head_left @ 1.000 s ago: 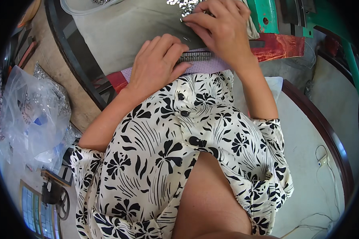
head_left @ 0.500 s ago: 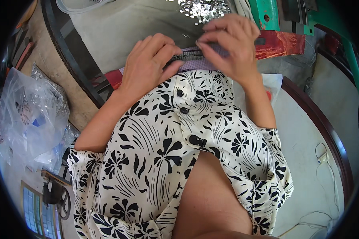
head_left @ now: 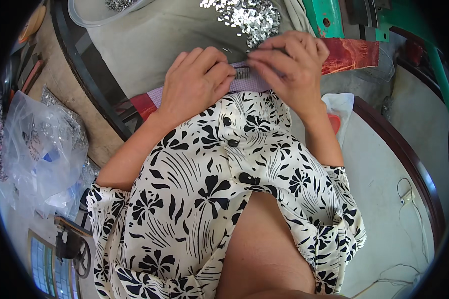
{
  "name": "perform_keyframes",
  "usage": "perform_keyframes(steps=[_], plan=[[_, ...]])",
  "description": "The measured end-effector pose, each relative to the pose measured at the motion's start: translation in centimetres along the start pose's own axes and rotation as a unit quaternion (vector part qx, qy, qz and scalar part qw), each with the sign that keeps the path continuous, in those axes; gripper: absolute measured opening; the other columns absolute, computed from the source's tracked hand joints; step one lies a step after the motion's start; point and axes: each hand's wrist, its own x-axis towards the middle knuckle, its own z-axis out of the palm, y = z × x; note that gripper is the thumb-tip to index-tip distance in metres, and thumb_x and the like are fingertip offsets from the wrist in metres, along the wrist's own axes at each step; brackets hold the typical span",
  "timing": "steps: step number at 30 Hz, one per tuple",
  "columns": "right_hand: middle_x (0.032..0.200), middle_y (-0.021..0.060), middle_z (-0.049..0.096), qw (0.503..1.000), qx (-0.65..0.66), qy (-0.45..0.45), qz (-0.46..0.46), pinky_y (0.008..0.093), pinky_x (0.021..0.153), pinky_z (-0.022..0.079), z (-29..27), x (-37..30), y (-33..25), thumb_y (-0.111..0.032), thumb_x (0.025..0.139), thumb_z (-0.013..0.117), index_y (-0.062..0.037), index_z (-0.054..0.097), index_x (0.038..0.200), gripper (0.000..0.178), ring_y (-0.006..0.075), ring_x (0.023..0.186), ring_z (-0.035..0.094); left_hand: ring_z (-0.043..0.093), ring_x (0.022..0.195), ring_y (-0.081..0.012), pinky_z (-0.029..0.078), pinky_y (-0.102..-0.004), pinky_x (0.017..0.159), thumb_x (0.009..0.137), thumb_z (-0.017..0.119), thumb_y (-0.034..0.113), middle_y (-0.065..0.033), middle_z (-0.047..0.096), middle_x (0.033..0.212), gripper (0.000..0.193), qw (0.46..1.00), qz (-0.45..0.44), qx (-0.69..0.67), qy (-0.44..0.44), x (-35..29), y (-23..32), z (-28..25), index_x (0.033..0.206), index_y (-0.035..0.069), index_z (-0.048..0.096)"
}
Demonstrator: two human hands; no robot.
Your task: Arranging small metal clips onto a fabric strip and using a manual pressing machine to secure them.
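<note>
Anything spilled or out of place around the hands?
Silver pieces lie loose on the grey cloth in a ragged pile, outside the clear tub; that looks like a spill but may be deliberate. A couple of pale slivers sit apart, near the left hand. Nothing else stands out.

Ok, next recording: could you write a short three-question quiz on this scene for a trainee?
1. Which is nearer the pile of small, shiny silver pieces: (a) the bare left hand or (b) the bare right hand?
2. True or false: the clear, round-edged plastic tub at the picture's top edge is to the right of the silver pile.
3. What shows in the gap between the two hands?

Key:
1. b
2. False; it is to the left of the pile.
3. A dark, segmented narrow strip, with lilac checked fabric beside it.
</note>
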Motion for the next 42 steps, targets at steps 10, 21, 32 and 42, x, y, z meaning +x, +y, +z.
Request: perform_keyframes(steps=[10,21,32,42], plan=[[0.092,0.0046,0.06,0.995,0.001,-0.086,-0.048,0.0441,0.091,0.035,-0.3,5.2,0.3,-0.016,0.074,0.077,-0.0071,0.065,0.079,0.016,0.0265,0.097,0.054,0.062,0.085,-0.0266,0.051,-0.04,0.072,0.081,0.074,0.01,-0.0045,0.06,0.092,0.013,0.998,-0.003,0.024,0.064,3.9,-2.3,-2.0,0.093,0.009,0.068],[0.097,0.0035,0.061,0.962,0.123,0.094,-0.225,0.0435,0.093,0.033,3.7,4.7,4.4,-0.014,0.071,0.077,-0.0104,0.069,0.08,0.013,0.0267,0.105,0.054,0.061,0.079,-0.0326,0.05,-0.0419,0.069,0.083,0.068,0.009,-0.0118,0.057,0.084,0.008,0.995,-0.027,0.092,-0.01,6.4,-1.8,-2.4,0.084,0.003,0.062],[0.102,-0.0053,0.066,0.997,0.048,-0.034,-0.045,0.0381,0.094,0.032,-0.2,2.6,1.6,-0.018,0.074,0.081,-0.0152,0.074,0.086,0.014,0.0187,0.103,0.056,0.064,0.08,-0.0284,0.051,-0.0388,0.066,0.089,0.069,0.016,-0.004,0.06,0.092,0.009,0.994,-0.029,0.105,-0.018,4.2,-2.2,-2.8,0.094,0.009,0.065],[0.103,-0.0048,0.065,0.993,0.109,-0.038,0.006,0.0386,0.093,0.033,0.8,-2.5,0.3,-0.013,0.07,0.081,-0.0152,0.074,0.089,0.02,0.0227,0.108,0.055,0.058,0.08,-0.0178,0.045,-0.0329,0.07,0.078,0.075,0.013,0.0019,0.057,0.09,0.011,0.998,0.054,-0.01,0.012,1.5,0.1,0.0,0.079,0.008,0.065]])
